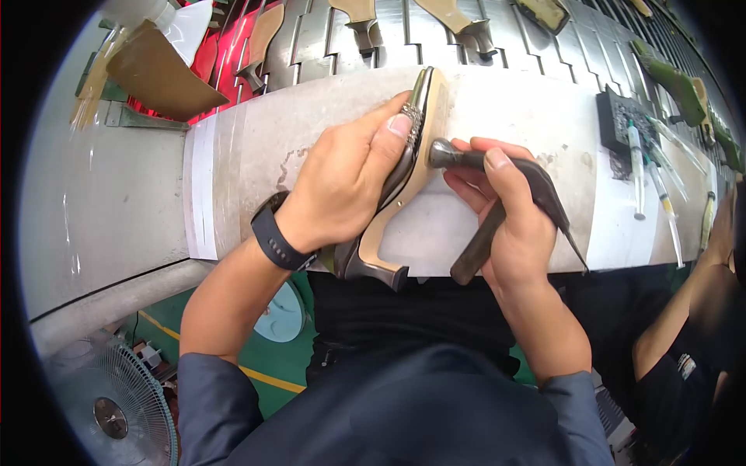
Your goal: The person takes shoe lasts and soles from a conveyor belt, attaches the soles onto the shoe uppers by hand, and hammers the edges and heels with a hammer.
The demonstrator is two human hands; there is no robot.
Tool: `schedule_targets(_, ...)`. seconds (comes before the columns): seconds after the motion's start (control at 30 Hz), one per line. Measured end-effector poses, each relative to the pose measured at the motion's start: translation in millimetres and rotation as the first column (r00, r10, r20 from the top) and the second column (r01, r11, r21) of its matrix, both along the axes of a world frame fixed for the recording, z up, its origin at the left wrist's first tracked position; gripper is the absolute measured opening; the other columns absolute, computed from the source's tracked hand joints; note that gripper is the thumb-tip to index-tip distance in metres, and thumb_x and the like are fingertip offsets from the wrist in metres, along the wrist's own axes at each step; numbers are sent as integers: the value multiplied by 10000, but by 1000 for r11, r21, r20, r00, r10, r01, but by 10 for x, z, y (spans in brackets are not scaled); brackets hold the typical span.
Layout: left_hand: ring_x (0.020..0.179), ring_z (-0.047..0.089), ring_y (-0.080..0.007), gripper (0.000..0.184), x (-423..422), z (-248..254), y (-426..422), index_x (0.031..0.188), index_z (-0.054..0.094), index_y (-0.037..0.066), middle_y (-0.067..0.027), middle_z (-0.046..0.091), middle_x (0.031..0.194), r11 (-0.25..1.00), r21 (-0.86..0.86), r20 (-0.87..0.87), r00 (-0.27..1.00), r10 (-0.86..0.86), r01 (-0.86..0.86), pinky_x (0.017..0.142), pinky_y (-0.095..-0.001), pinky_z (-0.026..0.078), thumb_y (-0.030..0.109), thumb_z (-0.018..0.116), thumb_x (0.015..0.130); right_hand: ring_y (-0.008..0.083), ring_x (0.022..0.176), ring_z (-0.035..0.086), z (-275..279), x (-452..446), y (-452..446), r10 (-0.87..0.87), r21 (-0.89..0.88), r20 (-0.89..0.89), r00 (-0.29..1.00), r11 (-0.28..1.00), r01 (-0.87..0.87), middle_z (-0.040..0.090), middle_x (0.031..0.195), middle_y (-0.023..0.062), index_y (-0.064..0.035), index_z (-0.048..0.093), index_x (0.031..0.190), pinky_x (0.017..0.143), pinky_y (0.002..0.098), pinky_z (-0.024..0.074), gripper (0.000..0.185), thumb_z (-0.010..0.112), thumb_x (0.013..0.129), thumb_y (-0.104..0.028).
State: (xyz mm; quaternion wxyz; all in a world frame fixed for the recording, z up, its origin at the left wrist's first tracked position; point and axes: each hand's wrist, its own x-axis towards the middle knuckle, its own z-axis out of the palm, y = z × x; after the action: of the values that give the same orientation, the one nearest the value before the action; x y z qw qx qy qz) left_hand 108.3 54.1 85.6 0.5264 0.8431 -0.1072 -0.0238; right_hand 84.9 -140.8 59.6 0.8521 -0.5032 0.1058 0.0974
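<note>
My left hand (346, 171) is wrapped round a heeled shoe (426, 147), whose tan sole faces right and whose dark heel points down toward me. Decorative beads show beside my left thumb. In my right hand (517, 210) is a dark hammer (544, 186), its rounded metal face at or very near the sole's edge; whether they touch I cannot tell. The hammer's thin pointed end hangs down to the right, and its handle runs down to the left below my palm. Part of the shoe's upper is hidden by my left hand.
Several shoes or soles (353, 12) lie on the metal conveyor (388, 39) beyond the white bench (311, 101). At right, a black block (614, 120) stands near several syringes (637, 167). Another person's arm (676, 311) is at far right. A fan (113, 415) stands lower left.
</note>
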Motion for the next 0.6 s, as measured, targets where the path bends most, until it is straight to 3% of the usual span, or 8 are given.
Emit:
schedule_targets(0.03,978,718,-435,490,8,34,13,1384,561,-129,-336,703,1023,998,56,-49,999,-3,6,891,-407,542,268,459,1116,292,1148,685,15,2,-3,23,-15,2,1000,1000,-23,689,1257,230,30,586,1277,1057,464,523,325,561,1064,-214)
schedule_targets(0.17,986,696,-485,494,-5,34,26,1384,549,-152,-361,690,1058,991,131,4,1000,12,-12,879,-464,539,247,481,1101,229,1100,701,16,-12,33,-14,37,25,1000,999,13,724,1200,204,72,631,1211,980,392,588,254,602,1040,-114)
schedule_targets(0.4,898,679,-478,455,26,-27,42,1382,546,-140,-306,693,990,978,208,136,991,-12,-17,801,-486,538,196,499,1079,238,1102,701,14,-19,2,58,102,95,994,992,-67,701,1256,247,82,586,1230,969,384,597,255,586,1027,-72)
schedule_targets(0.5,1102,706,-421,490,23,110,82,1467,480,-130,-313,681,1219,955,288,-8,997,-74,74,970,-408,522,196,371,1119,230,1096,703,-12,16,-61,151,1,211,966,988,-154,703,1263,250,89,579,1247,969,365,578,271,587,1024,-65)
schedule_targets(0.6,1107,705,-427,487,29,109,86,1466,486,-125,-319,678,1225,955,289,28,997,-72,61,970,-412,525,194,369,1118,235,1051,723,15,99,-106,240,-144,350,905,969,-201,716,1239,242,78,601,1243,956,356,571,286,639,986,-41)
